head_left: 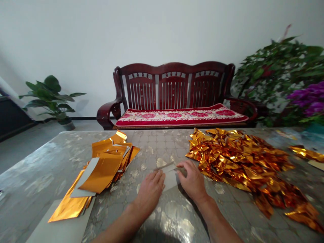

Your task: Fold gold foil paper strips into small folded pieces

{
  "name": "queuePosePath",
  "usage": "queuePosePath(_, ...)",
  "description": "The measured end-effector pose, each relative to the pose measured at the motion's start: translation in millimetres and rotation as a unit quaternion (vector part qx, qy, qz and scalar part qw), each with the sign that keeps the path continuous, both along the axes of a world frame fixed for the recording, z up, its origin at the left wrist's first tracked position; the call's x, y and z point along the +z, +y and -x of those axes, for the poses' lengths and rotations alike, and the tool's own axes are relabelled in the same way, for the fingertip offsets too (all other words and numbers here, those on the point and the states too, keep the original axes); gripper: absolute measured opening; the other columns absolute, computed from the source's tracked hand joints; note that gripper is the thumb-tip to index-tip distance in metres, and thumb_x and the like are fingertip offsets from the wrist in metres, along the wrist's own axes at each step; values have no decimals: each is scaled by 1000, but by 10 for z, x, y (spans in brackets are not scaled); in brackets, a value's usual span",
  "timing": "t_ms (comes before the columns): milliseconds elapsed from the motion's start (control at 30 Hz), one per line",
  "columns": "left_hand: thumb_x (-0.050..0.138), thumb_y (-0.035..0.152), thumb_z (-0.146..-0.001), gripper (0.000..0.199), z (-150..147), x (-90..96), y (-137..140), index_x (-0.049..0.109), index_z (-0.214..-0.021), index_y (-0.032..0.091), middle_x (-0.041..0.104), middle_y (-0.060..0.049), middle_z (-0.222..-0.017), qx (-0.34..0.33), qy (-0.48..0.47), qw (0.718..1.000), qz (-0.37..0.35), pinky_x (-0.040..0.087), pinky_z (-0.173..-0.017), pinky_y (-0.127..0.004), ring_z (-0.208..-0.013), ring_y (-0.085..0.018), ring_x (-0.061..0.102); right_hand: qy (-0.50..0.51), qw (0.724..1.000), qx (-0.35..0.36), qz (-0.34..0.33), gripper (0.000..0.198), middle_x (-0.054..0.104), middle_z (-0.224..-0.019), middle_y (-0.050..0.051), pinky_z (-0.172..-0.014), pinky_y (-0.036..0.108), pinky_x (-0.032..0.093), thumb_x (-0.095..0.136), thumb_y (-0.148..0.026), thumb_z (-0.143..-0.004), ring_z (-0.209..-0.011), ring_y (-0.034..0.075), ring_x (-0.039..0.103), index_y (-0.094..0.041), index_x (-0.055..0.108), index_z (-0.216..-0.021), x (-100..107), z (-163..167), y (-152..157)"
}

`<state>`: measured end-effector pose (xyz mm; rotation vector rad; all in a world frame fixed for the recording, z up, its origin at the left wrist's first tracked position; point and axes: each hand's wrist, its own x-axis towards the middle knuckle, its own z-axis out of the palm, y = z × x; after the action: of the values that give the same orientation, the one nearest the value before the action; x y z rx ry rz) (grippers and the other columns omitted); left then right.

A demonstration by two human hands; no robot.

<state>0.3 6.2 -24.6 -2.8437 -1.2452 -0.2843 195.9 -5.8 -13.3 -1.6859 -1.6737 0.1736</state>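
Note:
A small sheet of paper, pale side up, lies on the table in front of me, with a narrow strip folded along its far edge. My left hand rests on the sheet's left side, fingers closed together and pressing its edge down. At the far right corner, my right hand pinches the folded edge between thumb and forefinger. To the left sits a loose stack of gold foil paper sheets, some with the pale side up. A large heap of folded gold foil pieces spreads to the right.
The table has a patterned, glossy grey cover. A pale board lies under the stack's near end. Clear plastic and another foil piece are at the far right. Beyond stand a wooden bench and potted plants.

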Motion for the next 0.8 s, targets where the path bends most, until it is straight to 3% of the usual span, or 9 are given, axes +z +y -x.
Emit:
queuePosePath(167,52,17,-94,30,203,52,177,60,-123,17,63,-9,-129,-43,-45,998,16,48,-105,-38,-118,-23,58,-32,982,184,33,32,69,-109,0,-95,35,41,72,-15,-69,-106,22,55,-29,72,-98,55,-100,-20)
queuePosePath(267,60,26,-91,33,258,121,171,60,-123,19,62,-9,-128,-56,-57,996,39,47,-105,-38,-118,-24,57,-58,968,236,60,33,69,-111,-3,-96,36,40,76,-16,-70,-109,22,55,-33,73,-99,29,-124,-12)
queuePosePath(467,71,35,-82,44,257,253,97,59,-122,21,60,-9,-131,-52,-69,993,75,48,-103,-41,-119,-27,57,-91,969,227,19,6,71,-102,0,-88,34,41,66,-24,-87,-99,20,57,-27,72,-88,-53,-56,35)
queuePosePath(567,68,27,-83,39,251,238,94,61,-121,22,61,-8,-132,-40,-77,993,82,48,-103,-40,-119,-26,58,-81,977,199,7,9,70,-96,2,-84,33,42,60,-22,-91,-94,20,57,-24,68,-85,-68,-4,51)
queuePosePath(667,59,15,-88,31,254,166,125,64,-118,23,65,-7,-129,-17,-83,994,74,48,-102,-40,-118,-24,60,-47,981,190,21,5,70,-95,1,-86,33,42,63,-19,-85,-95,20,57,-24,66,-86,-44,-6,37)
queuePosePath(800,50,21,-96,26,299,80,178,68,-114,23,69,-6,-122,-10,-116,991,71,49,-101,-39,-113,-22,64,-1,979,201,38,40,66,-112,3,-95,34,42,72,-14,-69,-107,22,56,-24,63,-107,23,-69,-3)
